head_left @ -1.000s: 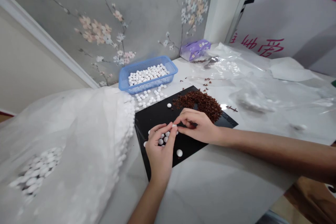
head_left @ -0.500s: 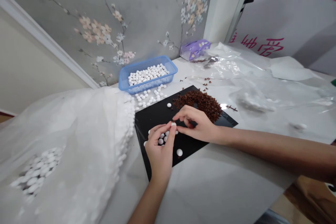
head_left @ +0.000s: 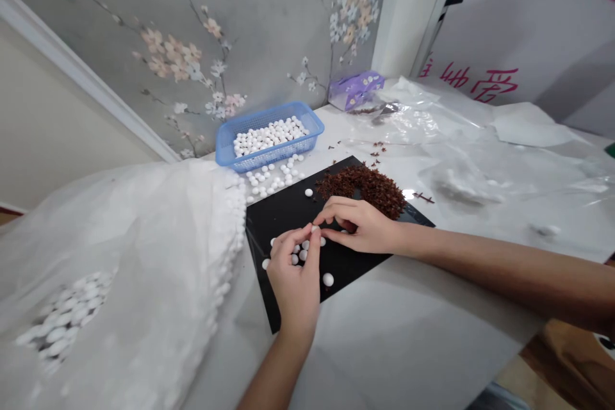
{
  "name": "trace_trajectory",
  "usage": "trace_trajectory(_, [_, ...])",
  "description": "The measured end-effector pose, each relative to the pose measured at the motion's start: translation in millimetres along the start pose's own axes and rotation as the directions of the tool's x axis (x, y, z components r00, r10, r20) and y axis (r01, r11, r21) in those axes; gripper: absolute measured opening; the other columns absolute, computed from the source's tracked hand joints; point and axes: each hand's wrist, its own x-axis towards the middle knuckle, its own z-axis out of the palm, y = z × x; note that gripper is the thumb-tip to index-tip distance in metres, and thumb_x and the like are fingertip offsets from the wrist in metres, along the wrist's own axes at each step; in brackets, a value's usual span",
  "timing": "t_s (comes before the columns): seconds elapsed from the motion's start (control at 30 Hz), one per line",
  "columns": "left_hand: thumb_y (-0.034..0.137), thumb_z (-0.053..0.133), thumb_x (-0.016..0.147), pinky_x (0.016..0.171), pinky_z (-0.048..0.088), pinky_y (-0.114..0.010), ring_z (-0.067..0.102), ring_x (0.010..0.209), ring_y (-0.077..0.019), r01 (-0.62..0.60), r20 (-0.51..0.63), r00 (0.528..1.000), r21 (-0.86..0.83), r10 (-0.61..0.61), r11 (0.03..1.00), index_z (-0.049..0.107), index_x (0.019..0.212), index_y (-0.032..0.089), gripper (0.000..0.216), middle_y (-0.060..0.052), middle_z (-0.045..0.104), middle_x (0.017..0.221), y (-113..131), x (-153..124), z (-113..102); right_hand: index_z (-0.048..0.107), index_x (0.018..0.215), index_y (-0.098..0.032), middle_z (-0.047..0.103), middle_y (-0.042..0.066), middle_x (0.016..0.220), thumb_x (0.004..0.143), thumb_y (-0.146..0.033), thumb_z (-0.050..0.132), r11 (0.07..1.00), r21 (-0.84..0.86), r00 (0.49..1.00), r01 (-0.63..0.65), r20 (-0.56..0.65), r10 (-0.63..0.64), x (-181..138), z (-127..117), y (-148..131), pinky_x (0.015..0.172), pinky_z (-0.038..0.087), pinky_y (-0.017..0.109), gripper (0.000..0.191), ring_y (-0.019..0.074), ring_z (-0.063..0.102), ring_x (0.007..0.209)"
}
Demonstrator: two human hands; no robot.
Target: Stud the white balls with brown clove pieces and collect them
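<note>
Between the thumb and fingers of my left hand [head_left: 294,272] is a small white ball [head_left: 314,229], held above a black board [head_left: 283,298]. My right hand [head_left: 358,224] reaches in from the right, its index finger and thumb closed against the ball. A tiny brown piece at its right fingertips is mostly hidden. Several more white balls [head_left: 302,255] lie on the board under and beside my left hand, with a single white ball [head_left: 328,279] nearer the front edge. Behind my right hand rises a heap of brown star-shaped pieces [head_left: 382,192].
A blue basket [head_left: 269,157] of white balls stands against the flowered wall, with loose balls before it. At left bulges a large translucent bag [head_left: 144,256] full of white balls. Clear plastic sheeting [head_left: 461,141] and a purple packet [head_left: 355,90] lie at the back right.
My right index finger has lowered and closed in on the ball, covering the brown piece seen on top before. My left hand still pinches the ball, shifted very slightly.
</note>
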Motion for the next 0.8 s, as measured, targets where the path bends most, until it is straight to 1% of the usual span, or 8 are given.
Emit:
trace_trajectory(0.1, [0.036, 0.06, 0.079, 0.08, 0.045, -0.031, 0.06, 0.088, -0.0181, -0.007, -0.014, 1.0, 0.058, 0.007, 0.998, 0.066, 0.087, 0.021, 0.018, -0.004, 0.066, 0.091, 1, -1, 0, 0.058, 0.105, -0.018, 0.055, 0.003, 0.084, 0.083, -0.018, 0.056, 0.996, -0.089, 0.998, -0.02, -0.068, 0.013, 5, -3, 6, 0.052, 0.043, 0.021, 0.022, 0.0081, 0.047, 0.058])
trace_trajectory(0.17, [0.035, 0.058, 0.081, 0.083, 0.043, -0.034, 0.058, 0.091, -0.0196, -0.036, 0.001, 0.999, 0.139, 0.036, 0.99, 0.065, 0.086, 0.022, 0.016, -0.004, 0.067, 0.091, 1, -1, 0, 0.06, 0.101, -0.018, 0.057, 0.006, 0.088, 0.085, -0.018, 0.053, 0.977, -0.204, 0.987, -0.061, -0.161, 0.028, 10, -2, 12, 0.066, 0.047, 0.027, 0.018, 0.0138, 0.052, 0.074])
trace_trajectory(0.23, [0.033, 0.057, 0.081, 0.084, 0.041, -0.037, 0.056, 0.093, -0.0215, -0.081, 0.024, 0.997, 0.234, 0.078, 0.969, 0.064, 0.084, 0.023, 0.013, -0.003, 0.067, 0.089, 2, -1, 1, 0.064, 0.096, -0.018, 0.059, 0.008, 0.092, 0.086, -0.019, 0.051, 0.942, -0.322, 0.981, -0.089, -0.19, 0.028, 15, -1, 18, 0.075, 0.047, 0.034, 0.016, 0.0191, 0.052, 0.085])
trace_trajectory(0.37, [0.029, 0.057, 0.08, 0.084, 0.037, -0.04, 0.055, 0.094, -0.0251, -0.172, 0.071, 0.985, 0.374, 0.157, 0.911, 0.062, 0.078, 0.023, 0.008, -0.004, 0.067, 0.088, 4, -1, 1, 0.066, 0.094, -0.018, 0.061, 0.01, 0.094, 0.085, -0.02, 0.053, 0.911, -0.405, 0.995, -0.074, -0.093, 0.04, 22, 0, 25, 0.077, 0.045, 0.039, 0.016, 0.0221, 0.051, 0.087])
trace_trajectory(0.5, [0.029, 0.056, 0.08, 0.083, 0.036, -0.04, 0.054, 0.095, -0.0255, -0.196, 0.087, 0.981, 0.409, 0.176, 0.891, 0.063, 0.078, 0.023, 0.009, -0.004, 0.067, 0.091, 4, -1, 1, 0.067, 0.085, -0.017, 0.062, 0.009, 0.091, 0.085, -0.019, 0.053, 0.893, -0.441, 0.995, -0.089, -0.009, 0.095, 24, 0, 26, 0.075, 0.042, 0.038, 0.014, 0.0222, 0.051, 0.086])
trace_trajectory(0.63, [0.028, 0.057, 0.08, 0.083, 0.036, -0.039, 0.054, 0.094, -0.025, -0.187, 0.067, 0.982, 0.39, 0.175, 0.902, 0.063, 0.077, 0.023, 0.009, -0.004, 0.067, 0.089, 3, 1, 1, 0.065, 0.089, -0.017, 0.062, 0.008, 0.093, 0.084, -0.019, 0.055, 0.891, -0.436, 0.991, -0.13, -0.027, 0.131, 26, 0, 25, 0.076, 0.039, 0.036, 0.011, 0.0217, 0.051, 0.087])
trace_trajectory(0.73, [0.027, 0.056, 0.08, 0.082, 0.035, -0.039, 0.054, 0.093, -0.0248, -0.171, 0.056, 0.985, 0.387, 0.162, 0.906, 0.063, 0.077, 0.023, 0.008, -0.004, 0.067, 0.088, 2, 2, 1, 0.064, 0.099, -0.016, 0.061, 0.009, 0.093, 0.083, -0.02, 0.055, 0.886, -0.443, 0.99, -0.137, -0.032, 0.138, 26, 0, 25, 0.075, 0.039, 0.035, 0.018, 0.0216, 0.051, 0.086])
trace_trajectory(0.8, [0.027, 0.056, 0.08, 0.082, 0.035, -0.039, 0.054, 0.094, -0.0248, -0.166, 0.055, 0.986, 0.39, 0.157, 0.906, 0.063, 0.077, 0.023, 0.008, -0.004, 0.067, 0.089, 2, 2, 2, 0.066, 0.096, -0.017, 0.061, 0.009, 0.091, 0.085, -0.021, 0.054, 0.881, -0.457, 0.992, -0.12, -0.012, 0.129, 26, 0, 26, 0.075, 0.038, 0.035, 0.017, 0.0216, 0.051, 0.085])
